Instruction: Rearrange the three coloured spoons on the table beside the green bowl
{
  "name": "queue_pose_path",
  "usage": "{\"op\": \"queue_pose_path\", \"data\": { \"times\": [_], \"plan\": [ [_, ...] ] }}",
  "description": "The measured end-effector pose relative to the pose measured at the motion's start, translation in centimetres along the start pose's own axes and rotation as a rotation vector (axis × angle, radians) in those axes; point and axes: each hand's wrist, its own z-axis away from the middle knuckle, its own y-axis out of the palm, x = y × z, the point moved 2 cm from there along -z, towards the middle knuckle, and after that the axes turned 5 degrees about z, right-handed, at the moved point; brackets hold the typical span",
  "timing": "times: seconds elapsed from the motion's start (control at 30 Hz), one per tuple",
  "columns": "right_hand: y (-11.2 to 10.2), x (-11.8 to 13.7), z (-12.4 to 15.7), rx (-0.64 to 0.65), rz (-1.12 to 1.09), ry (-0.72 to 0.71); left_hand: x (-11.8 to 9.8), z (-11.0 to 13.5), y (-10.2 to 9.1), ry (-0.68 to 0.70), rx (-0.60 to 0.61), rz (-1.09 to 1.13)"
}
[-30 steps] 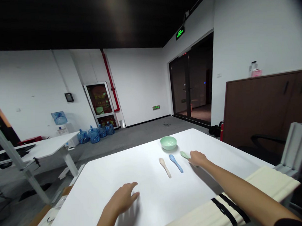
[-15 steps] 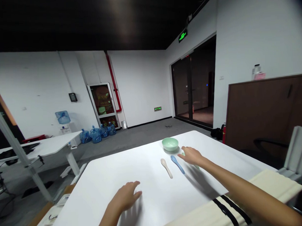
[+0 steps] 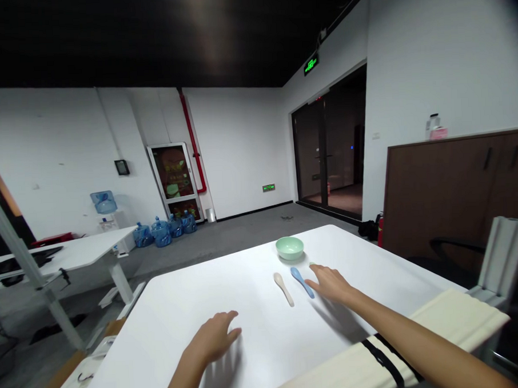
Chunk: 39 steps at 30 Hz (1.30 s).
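A white table [image 3: 229, 292] carries a mint green bowl [image 3: 289, 247] near its far edge. In front of the bowl lie a beige spoon [image 3: 284, 288] and a blue spoon [image 3: 302, 281], side by side. My right hand [image 3: 332, 286] lies just right of the blue spoon, fingers stretched flat towards it. It covers a green spoon, of which only a tip [image 3: 312, 264] shows. My left hand [image 3: 214, 338] rests flat on the table nearer to me, fingers apart and holding nothing.
A beige cloth with black stripes [image 3: 420, 347] lies along the table's near right edge. A grey chair [image 3: 506, 252] and a brown cabinet [image 3: 456, 191] stand to the right. Another white desk [image 3: 73, 253] and blue water jugs [image 3: 161, 231] are at the left.
My right hand has slid left and back towards me, from the green spoon's handle to beside the blue spoon, now hiding most of the green spoon. The left hand has hardly moved.
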Motion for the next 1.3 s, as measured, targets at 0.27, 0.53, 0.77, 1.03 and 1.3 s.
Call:
{"op": "queue_pose_path", "data": {
  "times": [0.27,0.53,0.77,1.03,1.3],
  "plan": [
    [-0.4,-0.2,0.2,0.009,-0.026,0.036,0.0,-0.3,0.1,0.005,0.005,0.002],
    [-0.6,1.2,-1.9,0.035,-0.012,0.017,0.6,-0.6,0.5,0.019,-0.009,0.021],
    [0.5,4.9,-4.4,0.199,0.089,-0.023,0.5,-0.4,0.3,-0.006,0.004,-0.006],
    [4.4,7.1,-5.0,0.318,0.084,-0.016,0.2,-0.2,0.1,0.000,-0.011,-0.001],
    [5.9,7.3,-4.2,0.339,0.012,0.049,-0.1,-0.2,-0.2,-0.004,-0.003,0.004]
  ]
}}
